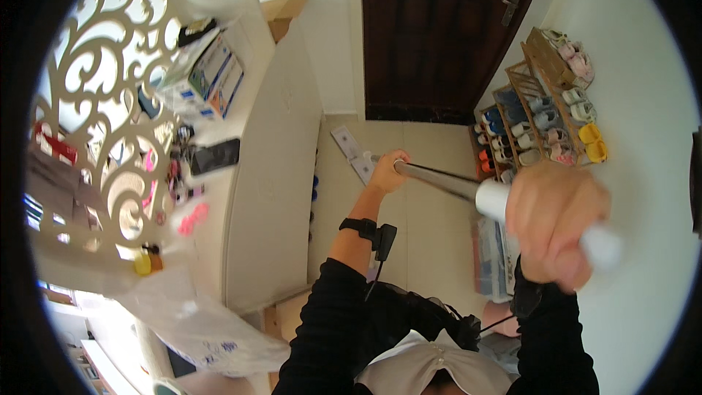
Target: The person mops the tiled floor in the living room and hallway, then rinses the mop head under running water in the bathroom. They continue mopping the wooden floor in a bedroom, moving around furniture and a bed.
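Observation:
A metal pole [444, 180] with a white plastic grip slants across the middle of the view. Around its thinner, farther part my left hand [388, 171] is closed. My right hand [556, 219], large, near the camera and slightly blurred, is wrapped round the white grip [491, 201], whose rounded white end sticks out past the fingers. Beyond my left hand, the pole's far end lies close to a flat white panel [346, 144] with printed marks on the tiled floor; whether they touch I cannot tell.
A wooden rack [527, 96] of shoes stands by the right wall, near a dark door [428, 38]. To the left, a white cabinet [274, 186] carries a box [203, 74], a black phone [215, 157] and a plastic bag [208, 323]. Clear bins [490, 258] sit below my right hand.

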Demonstrator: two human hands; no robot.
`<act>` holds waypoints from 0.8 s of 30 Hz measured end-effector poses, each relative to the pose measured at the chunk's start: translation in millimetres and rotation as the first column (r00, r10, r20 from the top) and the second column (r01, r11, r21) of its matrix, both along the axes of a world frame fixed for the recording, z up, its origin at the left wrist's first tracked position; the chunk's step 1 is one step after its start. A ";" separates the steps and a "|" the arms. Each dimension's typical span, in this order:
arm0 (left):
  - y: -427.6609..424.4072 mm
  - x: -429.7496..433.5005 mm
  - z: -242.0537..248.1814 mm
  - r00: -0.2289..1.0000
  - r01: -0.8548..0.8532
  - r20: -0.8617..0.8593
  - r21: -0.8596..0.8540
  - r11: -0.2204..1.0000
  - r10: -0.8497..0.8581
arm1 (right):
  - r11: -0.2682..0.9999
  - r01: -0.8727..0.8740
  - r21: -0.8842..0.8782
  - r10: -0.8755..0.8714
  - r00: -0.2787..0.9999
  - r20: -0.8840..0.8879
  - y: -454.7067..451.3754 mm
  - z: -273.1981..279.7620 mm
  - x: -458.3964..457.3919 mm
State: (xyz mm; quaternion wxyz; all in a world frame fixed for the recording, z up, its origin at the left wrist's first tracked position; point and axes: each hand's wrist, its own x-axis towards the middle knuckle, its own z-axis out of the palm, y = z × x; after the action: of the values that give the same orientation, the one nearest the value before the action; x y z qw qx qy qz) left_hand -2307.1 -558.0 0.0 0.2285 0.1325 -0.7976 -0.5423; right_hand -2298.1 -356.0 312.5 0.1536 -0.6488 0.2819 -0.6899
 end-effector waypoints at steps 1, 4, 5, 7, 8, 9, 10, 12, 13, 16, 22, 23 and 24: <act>-14.0 -14.6 6.6 1.000 -0.007 -0.025 -0.014 1.000 0.007 | 1.000 -0.001 -0.011 0.002 0.999 0.041 -17.9 8.3 -18.6; -58.8 -60.0 28.9 0.999 -0.042 -0.033 0.028 0.999 0.043 | 0.853 0.515 0.088 -0.503 0.855 -0.127 -70.5 33.0 -80.4; -74.8 -75.4 36.7 0.993 -0.076 -0.082 0.037 0.996 0.079 | 0.873 0.487 0.019 -0.481 0.867 -0.130 -98.5 35.0 -102.5; -113.5 -112.1 50.3 0.972 -0.163 -0.169 0.017 0.987 0.163 | 0.929 0.365 0.063 -0.361 0.930 -0.065 -136.2 30.3 -143.2; -136.3 -123.5 52.1 0.956 -0.220 -0.200 -0.009 0.975 0.214 | 0.891 0.437 0.121 -0.427 0.898 -0.103 -150.0 22.5 -164.4; -155.4 -129.8 52.9 0.938 -0.271 -0.235 -0.043 0.962 0.254 | 0.813 0.550 0.191 -0.520 0.833 -0.188 -162.3 13.7 -185.7; -178.2 -140.8 55.6 0.923 -0.268 -0.263 0.087 0.959 0.282 | 0.765 0.605 0.223 -0.571 0.796 -0.200 -184.9 0.3 -208.0; -221.6 -154.7 63.8 0.903 -0.236 -0.309 0.227 0.945 0.300 | 0.549 0.819 0.168 -0.672 0.552 -0.493 -225.8 -20.3 -256.5; -241.8 -155.7 68.4 0.902 -0.215 -0.320 0.247 0.945 0.289 | 0.459 0.876 0.146 -0.672 0.450 -0.588 -246.2 -30.9 -278.8; -285.8 -159.9 80.4 0.856 -0.223 -0.391 0.315 0.923 0.340 | 0.331 0.940 -0.085 -0.571 0.128 -0.811 -316.1 -49.3 -344.5; -347.3 -175.1 84.9 0.785 -0.228 -0.445 0.439 0.869 0.431 | 0.390 0.856 -0.339 -0.577 -0.060 -0.815 -487.7 -45.2 -436.6; -358.4 -180.5 86.2 0.767 -0.213 -0.459 0.478 0.852 0.449 | 0.387 0.854 -0.347 -0.560 -0.082 -0.825 -517.6 -36.8 -449.4; -367.7 -183.3 86.4 0.752 -0.225 -0.465 0.485 0.845 0.468 | 0.382 0.841 -0.382 -0.575 -0.107 -0.811 -546.9 -29.5 -460.4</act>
State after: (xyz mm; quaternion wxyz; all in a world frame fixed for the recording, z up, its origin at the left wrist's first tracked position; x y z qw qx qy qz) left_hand -2490.3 -925.7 86.4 0.5213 0.1578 -0.5249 -0.6541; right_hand -2758.5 -902.9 283.1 -0.3317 -0.6058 0.7037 -0.1667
